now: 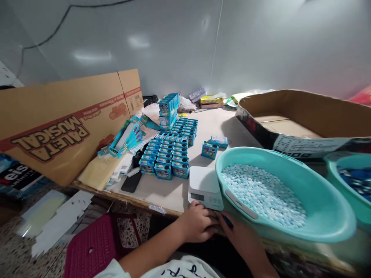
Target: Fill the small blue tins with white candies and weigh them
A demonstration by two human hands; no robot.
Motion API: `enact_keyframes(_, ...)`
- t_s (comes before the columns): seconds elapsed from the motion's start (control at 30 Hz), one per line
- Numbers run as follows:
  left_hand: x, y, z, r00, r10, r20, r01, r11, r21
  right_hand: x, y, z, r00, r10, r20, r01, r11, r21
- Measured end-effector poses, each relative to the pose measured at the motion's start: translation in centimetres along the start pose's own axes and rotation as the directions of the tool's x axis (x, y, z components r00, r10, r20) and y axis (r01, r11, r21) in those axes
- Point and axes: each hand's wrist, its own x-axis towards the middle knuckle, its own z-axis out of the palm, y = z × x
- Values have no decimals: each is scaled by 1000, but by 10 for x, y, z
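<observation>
My left hand (198, 224) rests at the table's front edge, fingers curled, just below a white digital scale (204, 183). My right hand (237, 231) meets it there, closed around a small dark-blue thing that the fingers mostly cover; its kind I cannot make out. The scale's plate carries nothing. Right of it, a large turquoise tub (321, 204) holds many small pale-blue and white candies (261, 193). Behind the scale stand two small blue boxes, one upright box (209, 150) and one lying box (219, 141). Rows of similar blue boxes (165, 156) fill the table to the left.
A phone (131, 181) lies near the front edge, beside flattened blue cartons (127, 137). A big cardboard sheet (95, 116) leans at left. An open cardboard box (292, 143) and a second turquoise tub (333, 164) stand at right. Below is a magenta chair (89, 247).
</observation>
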Motion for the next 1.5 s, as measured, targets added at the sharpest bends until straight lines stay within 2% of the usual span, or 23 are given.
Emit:
enact_keyframes(0.07, -11, -12, -13, 994, 40, -101, -40, 999, 2, 1, -1, -1, 1000, 6, 14, -7, 999, 47)
enact_keyframes(0.13, -29, -36, -38, 951, -37, -308, 54, 998, 45, 1, 1, -1, 999, 38, 23, -39, 996, 78)
enact_keyframes(0.17, -40, -52, -55, 862, -196, -468, 249, 967, 54, 1, 3, 0, 998, 56, 25, -58, 995, 85)
enact_keyframes(0.27, -78, -115, -124, 599, -441, -668, 589, 808, -6, 2, 6, 1, 996, 94, 0, -94, 992, 79)
enact_keyframes(0.33, -99, -160, -171, 415, -540, -732, 742, 667, -72, 2, 7, 2, 995, 98, -24, -96, 993, 73)
enact_keyframes(0.37, -106, -181, -191, 349, -575, -740, 790, 605, -98, 2, 8, 3, 995, 96, -35, -93, 993, 71)
enact_keyframes(0.4, -111, -199, -207, 313, -607, -730, 822, 559, -113, 2, 8, 3, 995, 90, -43, -87, 994, 68)
enact_keyframes(0.47, -113, -228, -229, 291, -672, -681, 857, 499, -126, 1, 8, 4, 995, 84, -61, -81, 996, 47)
enact_keyframes(0.57, -108, -252, -238, 275, -768, -579, 889, 432, -152, 0, 7, 6, 991, 87, -101, -87, 996, 8)
enact_keyframes(0.67, -104, -262, -238, 231, -818, -527, 908, 376, -186, 0, 6, 6, 988, 78, -134, -77, 997, 11)
enact_keyframes(0.83, -102, -274, -248, 181, -838, -515, 907, 344, -242, 2, 6, 5, 984, 107, -142, -104, 994, 31)
enact_keyframes(1.0, -97, -277, -259, 83, -820, -566, 882, 325, -341, 0, 5, 3, 985, 71, -160, -69, 997, 17)
enact_keyframes(1.17, -93, -264, -274, -83, -764, -640, 836, 297, -462, -1, 5, 7, 976, 91, -198, -93, 996, 2)
enact_keyframes(1.33, -90, -263, -286, -131, -795, -593, 783, 284, -554, 0, 4, 5, 978, 129, -164, -129, 992, 7)
enact_keyframes(1.43, -90, -268, -282, -189, -823, -536, 702, 269, -660, -2, 3, 4, 983, 120, -141, -120, 993, 12)
enact_keyframes(1.5, -91, -268, -278, -210, -837, -506, 631, 279, -724, -3, 4, 5, 983, 109, -150, -113, 993, -17)
